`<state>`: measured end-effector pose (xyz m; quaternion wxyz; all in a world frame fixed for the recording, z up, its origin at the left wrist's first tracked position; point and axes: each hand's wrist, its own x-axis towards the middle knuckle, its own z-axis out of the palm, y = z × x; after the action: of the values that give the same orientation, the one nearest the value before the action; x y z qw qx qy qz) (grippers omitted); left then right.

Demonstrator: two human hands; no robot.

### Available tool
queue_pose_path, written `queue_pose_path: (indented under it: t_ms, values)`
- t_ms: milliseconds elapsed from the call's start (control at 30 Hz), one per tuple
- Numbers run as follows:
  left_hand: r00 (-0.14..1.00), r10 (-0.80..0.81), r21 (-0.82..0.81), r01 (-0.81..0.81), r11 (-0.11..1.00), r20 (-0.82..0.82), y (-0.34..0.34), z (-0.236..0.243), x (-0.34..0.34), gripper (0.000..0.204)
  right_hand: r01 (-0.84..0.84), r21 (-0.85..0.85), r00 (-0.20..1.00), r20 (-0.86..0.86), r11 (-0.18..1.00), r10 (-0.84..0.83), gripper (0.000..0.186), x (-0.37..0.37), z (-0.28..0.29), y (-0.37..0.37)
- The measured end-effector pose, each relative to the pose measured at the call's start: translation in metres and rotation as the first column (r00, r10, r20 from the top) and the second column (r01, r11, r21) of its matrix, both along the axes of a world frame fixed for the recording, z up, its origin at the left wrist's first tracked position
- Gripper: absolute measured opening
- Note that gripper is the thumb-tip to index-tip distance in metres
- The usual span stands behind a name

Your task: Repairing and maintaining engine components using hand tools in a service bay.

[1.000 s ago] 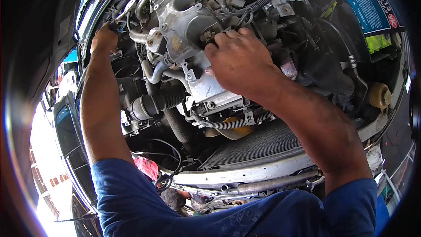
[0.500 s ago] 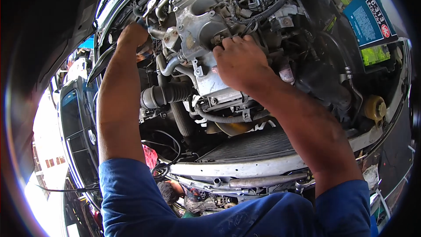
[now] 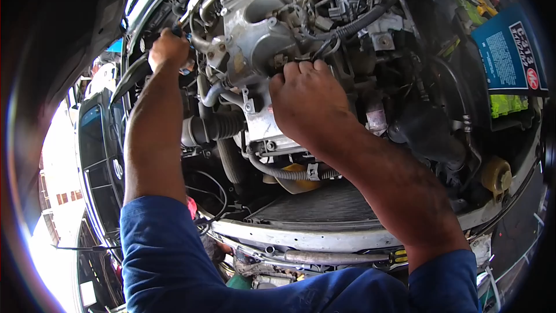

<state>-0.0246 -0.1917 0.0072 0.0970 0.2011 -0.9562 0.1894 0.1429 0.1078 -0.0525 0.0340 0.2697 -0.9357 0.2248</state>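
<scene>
Both my arms reach over a car engine [image 3: 249,52] in an open bay. At the left side of the engine my left hand [image 3: 169,52] is closed, and a dark, handle-like end shows above its fingers. What it grips is mostly hidden. My right hand [image 3: 310,98] is curled with its knuckles up, over the front of the grey metal intake part [image 3: 263,43]. Its fingertips are out of sight, so I cannot make out what they hold. Wiring and a small connector-like piece lie just beyond its knuckles. A ribbed air hose [image 3: 217,127] runs below, between my forearms.
The radiator [image 3: 313,206] and pale front crossmember [image 3: 324,235] lie nearer me. At right are a blue box [image 3: 507,52], bright green material [image 3: 509,104] and a yellowish reservoir [image 3: 496,175]. A dark vehicle [image 3: 95,145] stands at far left.
My view has shifted a little, so the engine sits differently in the picture. My left hand has turned, and a dark end now shows above it. My right hand stays over the intake.
</scene>
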Motion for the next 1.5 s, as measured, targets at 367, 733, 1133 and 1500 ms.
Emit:
queue_pose_path:
  t_ms: [367,733,1133,1500]
  values:
    - [0.995,-0.078,-0.058,0.081,0.995,0.056,-0.025,-0.006,-0.005,0.040,-0.015,0.041,0.998,-0.058,0.999,0.017,0.027,-0.001,-0.003,0.000]
    - [0.991,-0.130,-0.054,0.131,0.990,0.032,-0.038,0.000,-0.014,0.037,0.015,0.027,0.999,-0.041,1.000,-0.014,0.026,-0.002,0.004,0.002]
    - [0.847,-0.184,0.037,0.191,0.981,0.498,0.017,0.017,-0.036,0.057,0.010,0.031,0.996,0.083,0.999,-0.012,0.027,0.000,0.010,0.000]
    - [0.990,0.015,0.155,-0.036,0.987,0.137,0.025,0.009,0.006,0.054,-0.036,0.031,0.989,0.145,0.999,0.031,0.029,-0.002,0.011,0.003]
